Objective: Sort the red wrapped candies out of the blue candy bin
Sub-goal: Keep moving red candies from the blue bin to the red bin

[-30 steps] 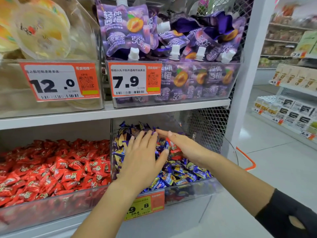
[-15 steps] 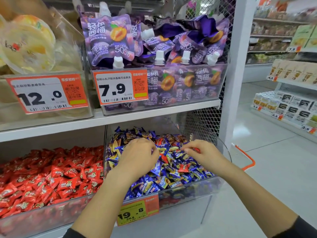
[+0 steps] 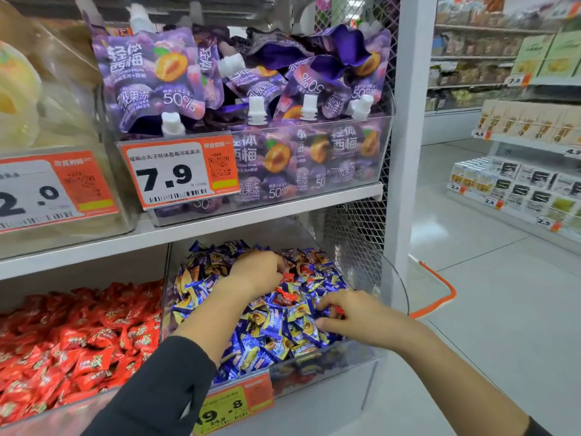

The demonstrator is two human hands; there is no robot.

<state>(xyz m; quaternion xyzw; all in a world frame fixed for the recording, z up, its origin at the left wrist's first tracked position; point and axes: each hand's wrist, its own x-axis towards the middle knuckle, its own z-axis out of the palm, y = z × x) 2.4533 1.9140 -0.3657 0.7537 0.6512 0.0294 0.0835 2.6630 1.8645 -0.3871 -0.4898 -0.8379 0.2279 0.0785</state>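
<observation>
Red candies [image 3: 285, 296] – few, crinkly, among blue in bin [image 3: 361, 357]; hands – L [image 3: 256, 272] curled, R [image 3: 355, 313] pinching red one.

My left hand [image 3: 256, 272] now digs deeper toward the back of the blue candy bin [image 3: 361, 357], fingers curled, while my right hand [image 3: 352, 313] drops nearer the front, pinching a red candy [image 3: 340, 309].

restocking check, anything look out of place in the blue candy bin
Yes: red candies lie mixed among the blue ones in the blue bin, between the left hand and right hand. They match the red bin next door.
</observation>
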